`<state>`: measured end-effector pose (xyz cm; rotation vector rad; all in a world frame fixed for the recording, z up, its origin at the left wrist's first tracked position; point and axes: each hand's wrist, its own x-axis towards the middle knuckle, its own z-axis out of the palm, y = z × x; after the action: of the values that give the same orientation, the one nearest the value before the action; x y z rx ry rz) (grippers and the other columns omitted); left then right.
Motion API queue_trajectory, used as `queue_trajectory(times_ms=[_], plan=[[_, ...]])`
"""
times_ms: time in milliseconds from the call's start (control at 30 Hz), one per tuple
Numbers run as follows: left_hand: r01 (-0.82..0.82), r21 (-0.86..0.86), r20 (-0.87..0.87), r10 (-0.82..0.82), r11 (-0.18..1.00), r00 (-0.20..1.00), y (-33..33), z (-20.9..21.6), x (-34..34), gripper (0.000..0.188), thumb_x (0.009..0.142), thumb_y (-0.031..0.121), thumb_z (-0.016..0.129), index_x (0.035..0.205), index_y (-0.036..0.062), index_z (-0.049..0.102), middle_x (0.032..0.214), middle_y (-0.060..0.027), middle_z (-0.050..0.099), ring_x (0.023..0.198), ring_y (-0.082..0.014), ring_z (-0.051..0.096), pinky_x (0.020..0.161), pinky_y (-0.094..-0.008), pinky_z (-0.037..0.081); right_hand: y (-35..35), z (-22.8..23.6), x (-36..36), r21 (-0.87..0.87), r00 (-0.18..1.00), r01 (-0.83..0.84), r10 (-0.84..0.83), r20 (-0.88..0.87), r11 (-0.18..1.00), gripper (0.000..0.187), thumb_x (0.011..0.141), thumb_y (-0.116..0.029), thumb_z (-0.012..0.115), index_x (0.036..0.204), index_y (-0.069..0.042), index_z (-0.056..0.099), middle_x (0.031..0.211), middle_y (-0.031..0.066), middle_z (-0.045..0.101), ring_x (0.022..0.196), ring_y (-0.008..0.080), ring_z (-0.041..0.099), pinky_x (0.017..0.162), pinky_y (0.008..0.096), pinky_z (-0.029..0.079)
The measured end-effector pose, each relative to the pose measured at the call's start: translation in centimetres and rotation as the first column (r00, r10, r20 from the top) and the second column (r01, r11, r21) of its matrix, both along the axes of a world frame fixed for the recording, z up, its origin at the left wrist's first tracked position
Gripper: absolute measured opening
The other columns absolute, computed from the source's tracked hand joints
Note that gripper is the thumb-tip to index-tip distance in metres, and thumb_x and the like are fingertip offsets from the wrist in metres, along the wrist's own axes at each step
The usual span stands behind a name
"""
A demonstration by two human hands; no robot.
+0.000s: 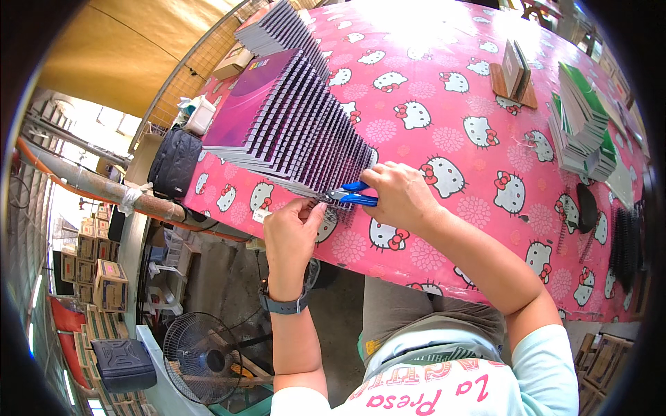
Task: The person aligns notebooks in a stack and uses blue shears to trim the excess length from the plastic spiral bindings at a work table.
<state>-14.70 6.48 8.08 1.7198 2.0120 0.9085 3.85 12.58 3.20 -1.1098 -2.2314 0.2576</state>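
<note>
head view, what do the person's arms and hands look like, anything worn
The left hand and right hand are ungloved. A watch with a dark grey strap is on the left wrist; the right wrist is bare. Sleeves are short and pale.

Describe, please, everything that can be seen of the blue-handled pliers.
The pliers have two blue handles, seemingly plastic-coated, and a short, grey, metal-looking head. The right hand holds them by the handles, which stand apart. The head points left, close to the fingertips of the left hand, at the near end of the stacked spiral notebooks. Whether it touches a coil is too small to tell.
</note>
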Motion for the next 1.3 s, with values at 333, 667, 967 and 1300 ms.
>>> queue_trajectory(times_ms=[333,667,967,1300], plan=[[-0.001,-0.03,0.044,0.002,1.0,0.999,0.2,-0.1,0.0,0.021,0.081,0.017,0.07,0.087,-0.0034,0.069,0.065,-0.0103,0.067,0.055,-0.0134,0.061,0.053,-0.0278,0.046,0.2,-0.8,0.5,0.153,1.0,0.007,-0.008,0.007,0.988,0.03,0.065,-0.02,0.074,0.088,-0.006,0.062,0.078,0.0083,0.061,0.081,0.0275,0.061,0.071,0.0405,0.049],[-0.012,-0.041,0.072,0.015,0.999,0.997,0.2,-0.5,-0.3,0.021,0.08,0.016,0.07,0.086,-0.0043,0.068,0.066,-0.0131,0.066,0.054,-0.0186,0.062,0.054,-0.0314,0.046,0.5,-1.4,0.8,0.271,0.999,0.03,-0.02,-0.038,0.962,0.028,0.065,-0.019,0.074,0.087,-0.006,0.062,0.077,0.0084,0.061,0.08,0.0277,0.062,0.071,0.0399,0.049],[0.035,-0.069,0.043,-0.032,0.997,0.999,0.5,-1.2,-0.4,0.02,0.08,0.015,0.069,0.085,-0.0044,0.066,0.065,-0.0148,0.064,0.055,-0.0219,0.061,0.055,-0.0334,0.045,0.3,-0.9,0.9,-0.254,0.994,-0.012,0.038,0.098,0.967,0.04,0.063,-0.022,0.076,0.098,-0.007,0.062,0.091,0.0075,0.061,0.094,0.0256,0.059,0.081,0.0398,0.045],[0.082,-0.102,-0.096,-0.091,0.991,0.991,0.8,-1.6,-0.5,0.022,0.079,0.019,0.068,0.083,-0.0024,0.067,0.066,-0.0182,0.063,0.058,-0.0306,0.061,0.056,-0.0375,0.044,0.4,-1.7,0.7,-0.186,0.99,-0.031,0.057,0.132,0.982,0.034,0.064,-0.022,0.075,0.093,-0.007,0.062,0.085,0.006,0.061,0.089,0.024,0.059,0.081,0.0382,0.044]])
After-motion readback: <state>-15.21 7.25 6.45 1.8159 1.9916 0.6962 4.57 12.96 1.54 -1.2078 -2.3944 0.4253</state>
